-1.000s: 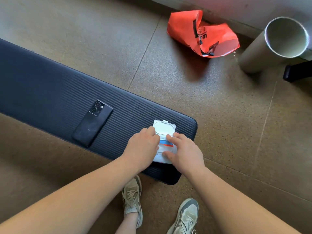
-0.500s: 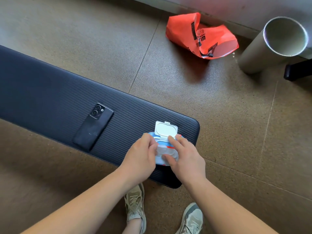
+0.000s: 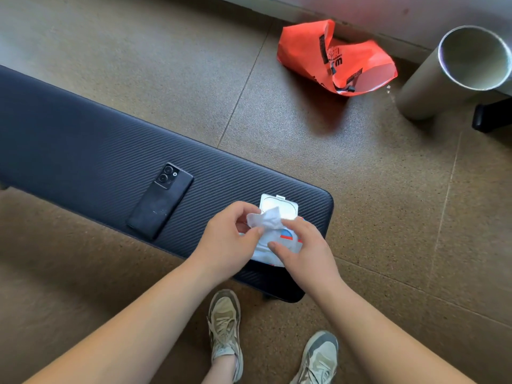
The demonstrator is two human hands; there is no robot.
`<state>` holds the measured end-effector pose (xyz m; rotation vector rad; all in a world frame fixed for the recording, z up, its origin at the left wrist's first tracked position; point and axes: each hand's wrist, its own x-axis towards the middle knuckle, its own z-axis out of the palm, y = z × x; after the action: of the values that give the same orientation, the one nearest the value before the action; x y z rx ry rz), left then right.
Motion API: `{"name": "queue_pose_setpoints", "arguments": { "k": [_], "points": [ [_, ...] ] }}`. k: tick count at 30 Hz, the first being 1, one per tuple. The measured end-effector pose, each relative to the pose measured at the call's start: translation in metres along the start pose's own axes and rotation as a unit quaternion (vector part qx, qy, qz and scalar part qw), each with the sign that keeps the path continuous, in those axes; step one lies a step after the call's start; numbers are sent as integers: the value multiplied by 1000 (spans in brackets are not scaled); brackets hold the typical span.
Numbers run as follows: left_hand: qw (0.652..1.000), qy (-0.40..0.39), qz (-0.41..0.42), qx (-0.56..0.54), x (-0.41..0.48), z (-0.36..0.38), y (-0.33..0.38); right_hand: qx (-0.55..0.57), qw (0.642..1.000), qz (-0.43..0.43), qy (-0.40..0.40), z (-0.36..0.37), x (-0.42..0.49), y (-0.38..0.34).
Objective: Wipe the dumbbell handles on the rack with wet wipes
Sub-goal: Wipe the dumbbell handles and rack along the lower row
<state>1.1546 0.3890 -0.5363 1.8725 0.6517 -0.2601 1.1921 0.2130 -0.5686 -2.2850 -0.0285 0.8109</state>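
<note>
Head view: half a second ago both hands were bunched over the opening of the wipe pack [image 3: 288, 234] with no sheet showing; now a crumpled white wet wipe [image 3: 265, 219] stands up out of it, in front of the flipped-back lid [image 3: 279, 207]. The left hand [image 3: 228, 241] pinches that wipe between thumb and curled fingers, while the right hand [image 3: 303, 252] grips the pack, forefinger on top and thumb at its near edge, steadying it on the end of the dark bench [image 3: 83, 145]. The wipe looks only partly drawn, its lower end apparently not yet clear of the opening. A black phone [image 3: 160, 200] lies on the bench at 9 o'clock from the pack, well apart; an orange bag [image 3: 332, 56] sits on the floor toward 1 o'clock. For the task this means the cleaning cloth is nearly in hand, but no dumbbell or rack is in view, so the wiping itself has not begun.
</note>
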Motion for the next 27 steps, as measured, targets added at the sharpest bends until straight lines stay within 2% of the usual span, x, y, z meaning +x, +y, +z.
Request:
{"name": "queue_pose_setpoints", "arguments": {
  "k": [3,5,6,8,10,13,15,18,22,25,27],
  "points": [
    [996,1,29,88,-2,-3,-7,46,998,-3,52,0,-3,-3],
    [992,-4,70,103,-7,-1,-10,28,992,-12,121,-3,-6,-9],
    [989,-8,100,105,-11,1,-13,42,991,2,130,-5,-8,-12],
    [985,-21,138,107,-19,8,-21,145,985,65,72,-8,-12,-18],
    [985,-42,129,107,-28,13,-30,248,959,139,3,-5,-17,-19],
    [980,-47,145,131,-39,18,-39,287,940,183,23,1,-18,-8],
    [979,-12,149,136,-39,16,-42,275,942,186,52,2,-18,-3],
    [986,21,103,131,-31,12,-43,250,950,174,69,3,-17,-1],
    [982,1,97,162,-19,15,-46,201,962,139,121,2,-17,-2],
    [977,10,112,181,-10,16,-48,69,983,25,166,-1,-21,-5],
    [974,19,131,182,-8,15,-46,34,990,-50,131,2,-23,-5]
  ]
}}
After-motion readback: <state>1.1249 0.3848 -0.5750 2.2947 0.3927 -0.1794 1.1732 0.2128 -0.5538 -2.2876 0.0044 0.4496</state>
